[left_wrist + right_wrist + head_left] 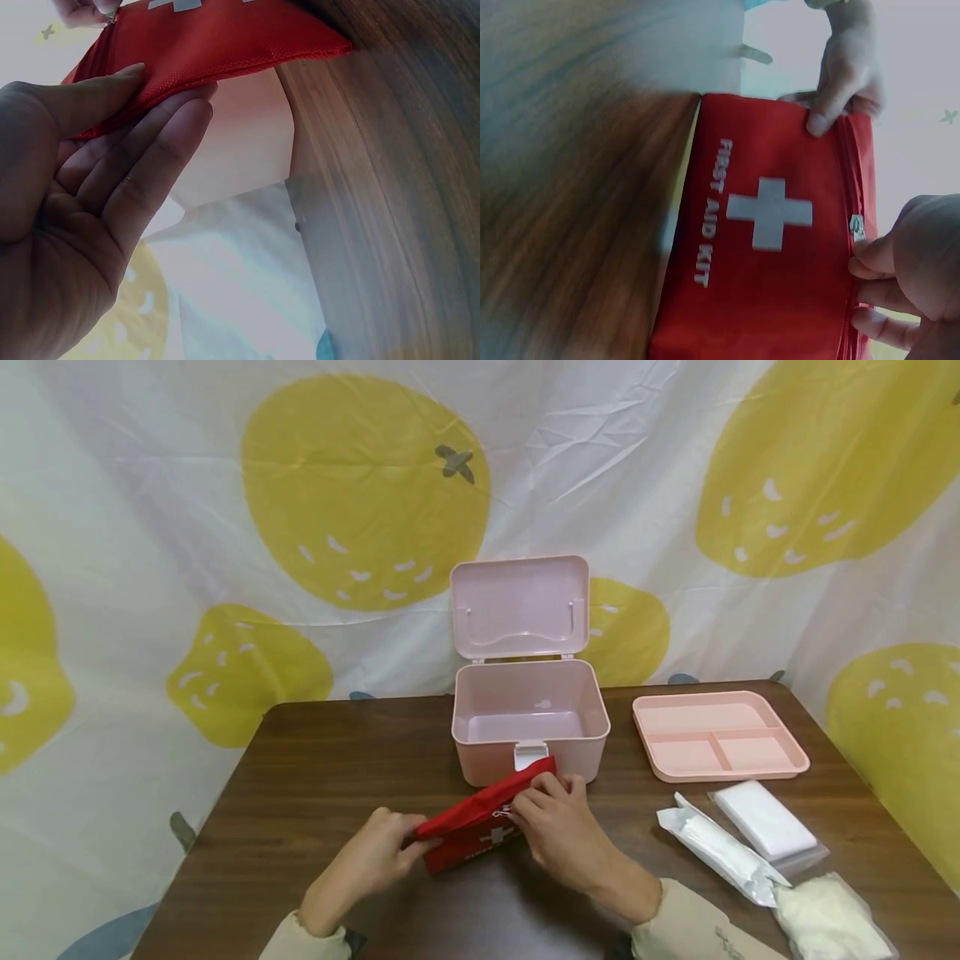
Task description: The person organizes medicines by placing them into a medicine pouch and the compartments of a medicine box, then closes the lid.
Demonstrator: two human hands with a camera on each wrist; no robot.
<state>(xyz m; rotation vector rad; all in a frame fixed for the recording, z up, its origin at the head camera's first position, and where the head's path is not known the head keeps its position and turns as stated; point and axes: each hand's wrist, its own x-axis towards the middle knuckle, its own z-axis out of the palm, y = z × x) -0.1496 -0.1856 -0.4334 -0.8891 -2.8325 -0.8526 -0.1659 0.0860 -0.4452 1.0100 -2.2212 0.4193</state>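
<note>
A red first aid kit pouch (468, 845) with a white cross stands tilted above the table, its printed side facing me. My left hand (367, 857) pinches the pouch's left end between thumb and fingers. At the zipper along the top edge, my right hand (566, 837) grips the fabric, its fingertips beside the metal zipper pull (857, 227) in the right wrist view. What the pouch holds is hidden. Right behind it sits a pink box (480, 764) with its lid (521, 606) raised and a white latch on the front.
To the right lies a pink divided tray (716, 735). Nearer me are a white wrapped packet (720, 852), a flat white pack (765, 820) and a bagged cream-coloured bundle (832, 918). A fruit-printed curtain (150, 527) hangs behind the brown wooden table (322, 760).
</note>
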